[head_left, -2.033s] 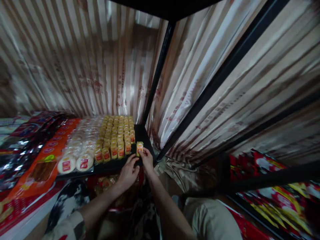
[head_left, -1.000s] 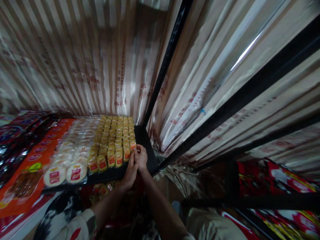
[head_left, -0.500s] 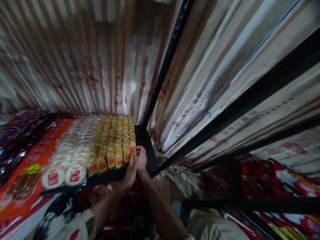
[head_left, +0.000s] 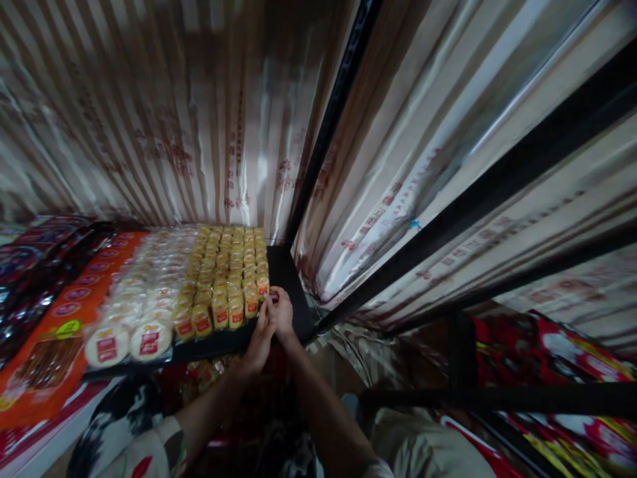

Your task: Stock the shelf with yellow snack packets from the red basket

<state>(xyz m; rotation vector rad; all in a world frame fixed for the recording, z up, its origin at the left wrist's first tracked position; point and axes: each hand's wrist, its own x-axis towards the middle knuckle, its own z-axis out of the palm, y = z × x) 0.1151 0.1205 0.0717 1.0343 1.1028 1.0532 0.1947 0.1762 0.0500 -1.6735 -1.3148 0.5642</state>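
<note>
Rows of small yellow wrapped snack packets [head_left: 219, 279] with red labels stand on a black shelf board [head_left: 293, 292]. At the front of the rightmost row is a snack packet [head_left: 263, 286], and both my hands meet at its right side. My left hand [head_left: 261, 334] reaches up from below, its fingers bent together at the packet's lower edge. Against it, my right hand [head_left: 282, 313] has its fingers curled in toward the same packet. The hands overlap, so part of the fingertips' grip is hidden.
Left of the yellow rows lie round white packaged cakes [head_left: 149, 340], then an orange snack bag [head_left: 94, 279] and dark glossy bags [head_left: 40, 285]. Black metal posts [head_left: 323, 139] rise behind and to the right. Printed plastic sheeting [head_left: 199, 133] hangs behind. Red bags [head_left: 542, 358] sit on another rack at right.
My left fingers, straighter before, are now more bent at the packet. My right hand stays beside it. The view has shifted slightly.
</note>
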